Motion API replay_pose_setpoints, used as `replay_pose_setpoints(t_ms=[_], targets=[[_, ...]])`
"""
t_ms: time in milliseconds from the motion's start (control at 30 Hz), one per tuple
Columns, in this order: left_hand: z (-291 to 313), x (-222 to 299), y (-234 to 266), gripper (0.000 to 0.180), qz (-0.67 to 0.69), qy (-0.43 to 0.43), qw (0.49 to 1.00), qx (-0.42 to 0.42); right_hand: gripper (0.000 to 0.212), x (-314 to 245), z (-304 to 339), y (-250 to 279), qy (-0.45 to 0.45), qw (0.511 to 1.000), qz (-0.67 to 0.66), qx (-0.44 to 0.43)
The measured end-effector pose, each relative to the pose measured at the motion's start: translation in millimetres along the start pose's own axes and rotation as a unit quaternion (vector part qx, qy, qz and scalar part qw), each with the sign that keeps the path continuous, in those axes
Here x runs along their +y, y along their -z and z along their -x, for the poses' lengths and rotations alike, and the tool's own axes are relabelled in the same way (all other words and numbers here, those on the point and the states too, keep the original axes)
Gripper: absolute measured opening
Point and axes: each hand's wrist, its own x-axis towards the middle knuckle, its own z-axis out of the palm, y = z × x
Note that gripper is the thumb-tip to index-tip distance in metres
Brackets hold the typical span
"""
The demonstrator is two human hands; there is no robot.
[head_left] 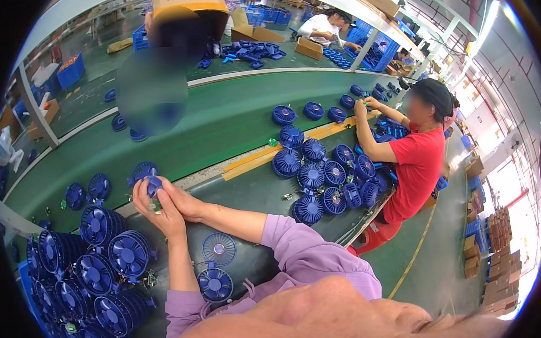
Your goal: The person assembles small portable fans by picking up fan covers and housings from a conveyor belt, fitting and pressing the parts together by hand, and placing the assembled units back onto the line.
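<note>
My left hand and my right hand are close together over the bench's far edge, fingers curled around a small blue plastic part. A bit of green shows between the left fingers; whether it belongs to that part I cannot tell. Just beyond the fingertips is a blue fan head, partly hidden by them. Nearer me, by my left forearm, lies a fan with its blades exposed. A loose round blue grille rests flat beside it.
Stacked blue fan heads crowd the left; more fans are heaped to the right. A green conveyor belt runs beyond the bench, carrying several fans. At right, a co-worker in red handles a small part. Cartons stand farther right.
</note>
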Motion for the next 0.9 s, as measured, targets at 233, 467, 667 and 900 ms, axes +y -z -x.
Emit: replay_pose_setpoints(t_ms=[233,467,667,900], targets=[[4.8,-40.7,-2.9,0.042,0.098,0.113,0.985,-0.086,0.049,-5.2,-15.4,27.2,0.002,0.977,0.211,-0.002],[14.3,-49.8,-9.1,0.050,-0.051,0.033,0.985,-0.161,0.061,-87.0,-5.1,169.3,0.140,0.681,0.636,0.335],[23.0,-64.7,-4.5,0.050,-0.139,0.030,0.976,-0.167,0.063,-90.2,-28.9,179.8,0.157,0.555,0.747,0.332],[23.4,-46.2,-11.3,0.059,-0.160,0.060,0.957,-0.236,0.082,-59.1,-163.6,227.0,0.065,0.576,0.787,0.212]])
